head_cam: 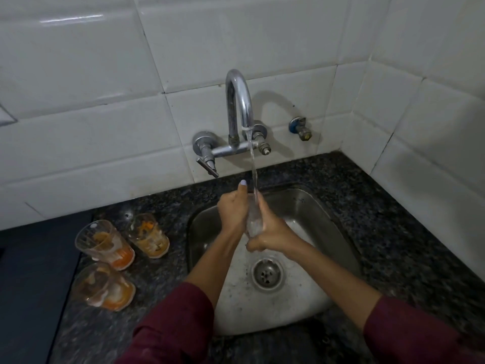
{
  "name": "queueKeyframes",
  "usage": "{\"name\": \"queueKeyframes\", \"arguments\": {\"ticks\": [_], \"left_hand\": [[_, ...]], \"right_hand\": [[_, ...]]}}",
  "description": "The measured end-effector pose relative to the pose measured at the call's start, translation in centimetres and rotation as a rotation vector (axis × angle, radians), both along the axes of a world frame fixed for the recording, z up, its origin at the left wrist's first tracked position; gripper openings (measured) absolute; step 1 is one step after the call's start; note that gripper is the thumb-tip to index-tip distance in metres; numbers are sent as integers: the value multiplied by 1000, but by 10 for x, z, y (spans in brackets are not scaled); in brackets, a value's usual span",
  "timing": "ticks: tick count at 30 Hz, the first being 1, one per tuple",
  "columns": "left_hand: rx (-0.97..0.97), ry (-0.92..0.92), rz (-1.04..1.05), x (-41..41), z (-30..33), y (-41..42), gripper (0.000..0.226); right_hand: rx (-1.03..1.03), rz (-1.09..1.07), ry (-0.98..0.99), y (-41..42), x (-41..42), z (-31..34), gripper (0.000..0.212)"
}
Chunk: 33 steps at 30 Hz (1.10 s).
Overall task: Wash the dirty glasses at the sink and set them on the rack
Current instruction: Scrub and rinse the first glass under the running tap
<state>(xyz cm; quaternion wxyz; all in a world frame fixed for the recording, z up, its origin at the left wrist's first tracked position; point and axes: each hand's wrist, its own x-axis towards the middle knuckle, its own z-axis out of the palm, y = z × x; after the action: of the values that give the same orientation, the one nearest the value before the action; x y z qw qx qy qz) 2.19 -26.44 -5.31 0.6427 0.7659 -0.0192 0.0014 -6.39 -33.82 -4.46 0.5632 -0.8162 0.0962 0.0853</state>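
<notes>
A clear glass [253, 218] is upright over the steel sink [309, 206], under the stream of water from the chrome tap [238, 101]. My left hand [232, 211] wraps its left side, thumb pointing up. My right hand [271, 232] grips its lower part from the right. Three dirty glasses with orange residue stand on the dark granite counter left of the sink: one at the back left [105, 244], one at the back right [148, 236], one in front [103, 286].
The sink's drain [267, 275] lies below my hands. A dark blue mat [34, 271] covers the far left counter. A small valve [300, 128] sticks out of the white tiled wall right of the tap. Granite counter [393, 232] runs right of the sink.
</notes>
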Motion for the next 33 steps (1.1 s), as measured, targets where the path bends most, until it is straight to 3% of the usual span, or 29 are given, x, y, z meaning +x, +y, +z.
{"name": "queueKeyframes", "arguments": {"ticks": [2,4,6,9,10,11,14,18,20,22,25,26,29,33], "left_hand": [[-199,111,68,0,-1,3,50],[-309,175,97,-1,-4,6,46],[-207,145,41,1,-7,6,46],[254,-32,-24,-1,1,-1,49],[327,-66,-3,-2,5,-3,51],[320,-79,6,-1,9,-4,51],[124,-53,-11,8,7,1,56],[-249,155,27,9,-2,7,47],[-318,196,74,9,-4,6,45],[-238,146,74,11,-6,5,48],[48,46,36,9,-6,-3,52],[64,50,29,8,-4,-5,51],[-109,248,81,11,3,-5,42],[-494,624,170,20,1,2,30]], "right_hand": [[445,-24,74,-6,0,3,113],[612,-35,141,-9,0,6,105],[489,-42,190,-6,-1,10,106],[-362,54,76,5,1,12,121],[-532,73,26,9,0,12,125],[-567,71,-3,10,2,10,128],[-426,72,-57,7,6,5,136],[348,-4,70,1,1,10,107],[532,-19,140,-3,1,12,91],[420,-44,182,-1,4,12,92],[-400,10,97,5,11,6,122],[-555,20,45,6,12,2,129],[-467,33,-63,0,12,1,126],[-58,-37,-298,-15,7,-5,88]]}}
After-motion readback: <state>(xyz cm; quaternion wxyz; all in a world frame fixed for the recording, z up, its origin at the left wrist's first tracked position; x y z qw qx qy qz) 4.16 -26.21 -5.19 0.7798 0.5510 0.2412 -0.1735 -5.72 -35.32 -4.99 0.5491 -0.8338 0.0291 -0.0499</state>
